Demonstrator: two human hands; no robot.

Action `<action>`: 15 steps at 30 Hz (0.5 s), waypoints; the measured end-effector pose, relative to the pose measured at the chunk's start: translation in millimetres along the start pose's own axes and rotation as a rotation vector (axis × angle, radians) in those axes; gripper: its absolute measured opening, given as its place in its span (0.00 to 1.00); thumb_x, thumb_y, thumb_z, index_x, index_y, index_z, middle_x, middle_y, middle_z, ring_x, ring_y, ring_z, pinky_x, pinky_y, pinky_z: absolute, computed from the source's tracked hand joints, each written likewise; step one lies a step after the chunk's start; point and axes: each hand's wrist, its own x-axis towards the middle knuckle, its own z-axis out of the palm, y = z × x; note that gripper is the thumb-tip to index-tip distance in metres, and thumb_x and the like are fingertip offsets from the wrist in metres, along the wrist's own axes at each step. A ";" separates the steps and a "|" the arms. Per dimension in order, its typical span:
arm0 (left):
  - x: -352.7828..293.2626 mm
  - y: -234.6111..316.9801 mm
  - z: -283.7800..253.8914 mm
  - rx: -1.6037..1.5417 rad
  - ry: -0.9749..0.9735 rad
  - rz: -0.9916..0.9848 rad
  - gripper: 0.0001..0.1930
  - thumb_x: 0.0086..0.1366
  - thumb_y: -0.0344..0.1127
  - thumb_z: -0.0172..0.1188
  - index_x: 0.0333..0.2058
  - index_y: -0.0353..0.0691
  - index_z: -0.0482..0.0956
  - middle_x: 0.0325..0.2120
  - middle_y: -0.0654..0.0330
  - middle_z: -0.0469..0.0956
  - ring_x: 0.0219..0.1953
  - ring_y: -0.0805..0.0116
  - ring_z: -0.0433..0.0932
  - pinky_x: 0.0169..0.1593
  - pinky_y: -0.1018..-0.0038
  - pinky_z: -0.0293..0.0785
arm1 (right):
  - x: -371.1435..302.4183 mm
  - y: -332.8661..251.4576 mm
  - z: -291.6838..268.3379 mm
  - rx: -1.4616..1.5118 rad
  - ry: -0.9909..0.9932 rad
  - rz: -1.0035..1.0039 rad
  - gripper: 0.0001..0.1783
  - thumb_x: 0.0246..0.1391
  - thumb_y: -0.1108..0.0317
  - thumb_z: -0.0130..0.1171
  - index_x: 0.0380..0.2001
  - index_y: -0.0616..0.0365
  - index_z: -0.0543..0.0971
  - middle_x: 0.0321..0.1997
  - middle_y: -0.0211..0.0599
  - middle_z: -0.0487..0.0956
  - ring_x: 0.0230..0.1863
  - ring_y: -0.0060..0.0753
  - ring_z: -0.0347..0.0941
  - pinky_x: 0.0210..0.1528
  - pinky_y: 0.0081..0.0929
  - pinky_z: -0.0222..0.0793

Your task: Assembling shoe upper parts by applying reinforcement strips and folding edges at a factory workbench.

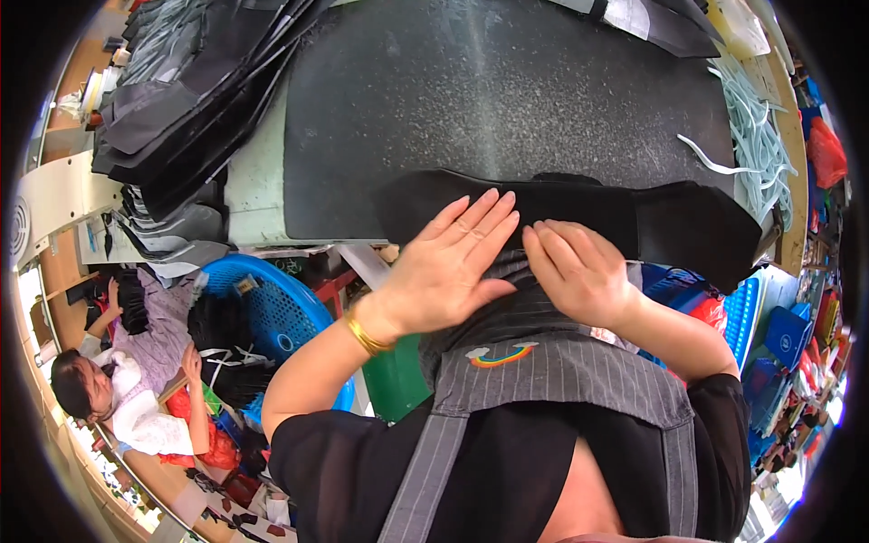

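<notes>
A long black piece of soft sheet material lies along the near edge of the dark work board, with a wider part hanging over at the right. My left hand is open, fingers stretched out and fingertips resting at the piece's near side. Close beside it, my right hand bends its fingers loosely over the same near edge; its thumb is hidden. Neither hand visibly grips the piece. A gold bangle circles my left wrist.
Stacked black cut pieces stand at the left of the dark work board. Pale strips are heaped at its right. Blue baskets sit below on both sides. Another person works at lower left.
</notes>
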 end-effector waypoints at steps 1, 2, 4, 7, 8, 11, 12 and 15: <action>-5.2 -2.4 3.5 0.037 -0.027 0.008 0.33 0.67 0.53 0.57 0.64 0.37 0.71 0.69 0.53 0.64 0.73 0.55 0.57 0.74 0.58 0.50 | -6.6 4.9 -4.7 0.050 -0.011 -0.030 0.20 0.42 0.70 0.63 0.41 0.67 0.82 0.41 0.39 0.80 0.44 0.37 0.79 0.45 0.30 0.79; -8.1 -2.9 4.9 0.031 -0.026 0.000 0.33 0.67 0.53 0.57 0.64 0.37 0.71 0.69 0.53 0.64 0.73 0.55 0.57 0.74 0.58 0.50 | -11.2 9.4 -7.9 0.101 -0.018 -0.062 0.21 0.41 0.71 0.66 0.42 0.68 0.82 0.42 0.41 0.81 0.45 0.38 0.80 0.44 0.31 0.80; -6.7 -3.3 -1.4 0.133 -0.049 0.048 0.33 0.65 0.52 0.59 0.64 0.40 0.72 0.69 0.58 0.65 0.73 0.56 0.59 0.73 0.59 0.53 | -13.4 17.0 -6.1 0.120 0.023 -0.112 0.18 0.43 0.71 0.66 0.39 0.67 0.82 0.40 0.40 0.81 0.41 0.37 0.80 0.42 0.30 0.80; 8.2 15.7 13.6 0.153 0.150 0.022 0.26 0.56 0.41 0.67 0.53 0.36 0.79 0.58 0.56 0.76 0.61 0.56 0.72 0.63 0.58 0.66 | -15.6 30.9 -4.9 0.122 -0.023 -0.134 0.16 0.42 0.69 0.63 0.37 0.62 0.81 0.40 0.40 0.81 0.41 0.37 0.79 0.42 0.31 0.77; 17.8 22.4 19.8 0.201 0.217 0.010 0.24 0.55 0.39 0.68 0.50 0.35 0.80 0.53 0.55 0.80 0.56 0.57 0.77 0.59 0.59 0.71 | -13.3 37.6 -7.1 0.224 -0.099 -0.084 0.16 0.42 0.68 0.65 0.37 0.61 0.81 0.40 0.40 0.81 0.41 0.38 0.79 0.41 0.33 0.77; 45.7 23.3 23.5 0.244 0.343 0.124 0.15 0.55 0.34 0.65 0.42 0.36 0.82 0.36 0.57 0.83 0.39 0.61 0.82 0.42 0.67 0.78 | -5.4 49.7 -24.5 0.367 0.012 -0.024 0.19 0.40 0.67 0.71 0.38 0.63 0.80 0.40 0.42 0.81 0.40 0.42 0.79 0.40 0.37 0.77; 52.6 18.5 8.3 0.293 0.394 0.146 0.14 0.55 0.33 0.64 0.41 0.38 0.83 0.35 0.59 0.83 0.37 0.62 0.82 0.41 0.67 0.78 | -3.8 56.2 -33.6 0.406 0.163 0.002 0.23 0.40 0.68 0.75 0.39 0.65 0.79 0.39 0.44 0.81 0.39 0.46 0.79 0.42 0.40 0.77; 62.7 -6.0 -49.3 0.747 0.546 0.006 0.08 0.58 0.31 0.63 0.37 0.45 0.85 0.32 0.62 0.83 0.35 0.62 0.81 0.38 0.64 0.76 | -36.6 80.1 -61.6 0.219 0.294 0.149 0.25 0.40 0.70 0.76 0.42 0.64 0.78 0.46 0.47 0.80 0.44 0.52 0.78 0.45 0.45 0.76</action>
